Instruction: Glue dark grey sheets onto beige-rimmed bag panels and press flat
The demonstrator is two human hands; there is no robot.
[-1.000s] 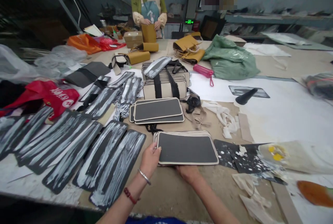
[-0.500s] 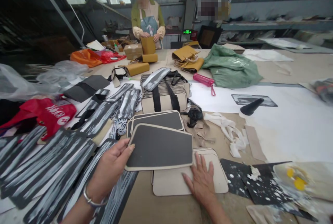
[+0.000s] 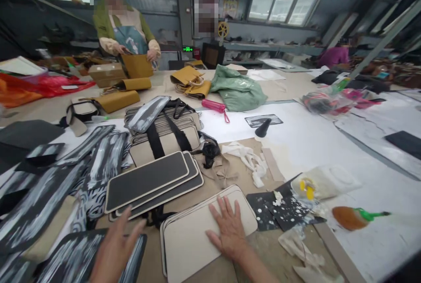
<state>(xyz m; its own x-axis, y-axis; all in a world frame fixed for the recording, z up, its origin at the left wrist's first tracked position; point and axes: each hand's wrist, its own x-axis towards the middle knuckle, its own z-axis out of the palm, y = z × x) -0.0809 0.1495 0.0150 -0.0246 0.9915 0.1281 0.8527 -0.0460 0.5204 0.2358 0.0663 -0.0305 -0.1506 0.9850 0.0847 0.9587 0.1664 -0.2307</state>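
Looks like a step of shifting panels one by one between two small piles, with none lifted clear of the brown work surface (image 3: 263, 241). Rests the right hand (image 3: 230, 230) at six o'clock, palm down and fingers fanned, on the stack of beige panels (image 3: 187, 243), pressing or steadying without clamping anything. Holds the left hand (image 3: 115, 248) at half past seven, thumb and fingers apart with nothing between; cannot tell whether in contact with the near corner of the grey-faced panels (image 3: 148, 182). At eight o'clock, that grey-faced pile, staggered toward four o'clock and leaning close to the strapped bundle (image 3: 168, 140) at nine. Farther out at eight o'clock, below the left hand and beyond, white-streaked panels (image 3: 66, 256); at half past four, just beside the beige stack, spattered dark sheets (image 3: 265, 217).

Judging by underlying edges peeking out along the twelve o'clock side of the beige stack, probably calls for a fingertip pinch on the top rim alone, best taken by the left hand from nine o'clock while bracing the rest with the right palm. Would also need a little easing of that palm first, to free the top layer. Calls for care near eight o'clock, given a loosely fanned pile, easily knocked askew.
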